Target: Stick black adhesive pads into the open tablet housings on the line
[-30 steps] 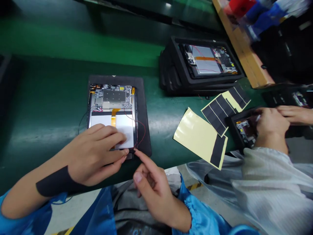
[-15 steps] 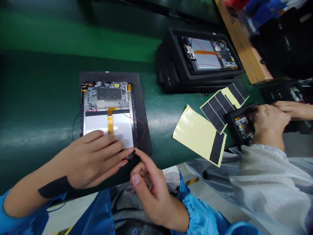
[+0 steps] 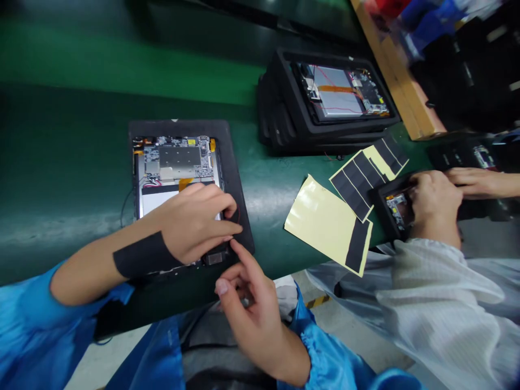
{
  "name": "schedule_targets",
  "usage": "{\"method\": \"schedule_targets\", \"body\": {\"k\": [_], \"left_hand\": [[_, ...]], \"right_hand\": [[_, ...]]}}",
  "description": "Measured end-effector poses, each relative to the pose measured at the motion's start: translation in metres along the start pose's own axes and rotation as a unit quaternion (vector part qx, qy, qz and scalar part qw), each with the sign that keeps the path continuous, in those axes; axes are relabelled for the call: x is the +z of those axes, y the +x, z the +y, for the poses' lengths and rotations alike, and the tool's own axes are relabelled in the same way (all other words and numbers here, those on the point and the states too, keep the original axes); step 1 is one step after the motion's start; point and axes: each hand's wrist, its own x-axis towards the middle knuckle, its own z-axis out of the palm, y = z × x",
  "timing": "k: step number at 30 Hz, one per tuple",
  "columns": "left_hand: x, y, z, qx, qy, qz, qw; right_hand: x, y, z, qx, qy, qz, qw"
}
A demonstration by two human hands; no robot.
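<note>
An opened tablet lies on a dark foam pad, its circuit board at the far end and a silver battery nearer me. My left hand covers the battery's right side, fingers curled and thumb near the index finger at the tablet's lower right corner. What lies between those fingertips is hidden; a thin red wire runs beside them. A black adhesive strip is stuck across my left wrist. My right hand has its index finger stretched to that same corner by my left fingertips, its thumb apart, holding nothing visible.
Yellow backing sheets with black adhesive strips lie to the right. Behind them stands a stack of black foam trays with another opened tablet. A co-worker's hands work over a device at far right, beside a cardboard edge.
My left hand has moved up and right, its fingers now more curled over the tablet's right edge. My right index finger stays near the corner, shifted slightly right. The view has shifted slightly.
</note>
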Motion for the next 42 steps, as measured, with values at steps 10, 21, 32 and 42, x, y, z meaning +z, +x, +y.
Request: {"method": "schedule_targets", "body": {"k": [10,21,32,42], "left_hand": [[0.003,0.016,-0.021,0.006,-0.149,-0.039,0.988],[0.012,0.015,-0.029,0.033,-0.184,-0.018,0.982],[0.014,0.016,-0.027,0.021,-0.186,-0.001,0.982],[0.015,0.015,-0.026,0.029,-0.165,-0.001,0.986]], "right_hand": [[-0.013,0.04,-0.028,0.005,-0.136,0.044,0.99],[-0.005,0.04,-0.027,0.0,-0.205,0.053,0.977],[-0.004,0.042,-0.03,-0.004,-0.215,0.042,0.976],[-0.007,0.041,-0.038,-0.032,-0.304,0.014,0.952]]}}
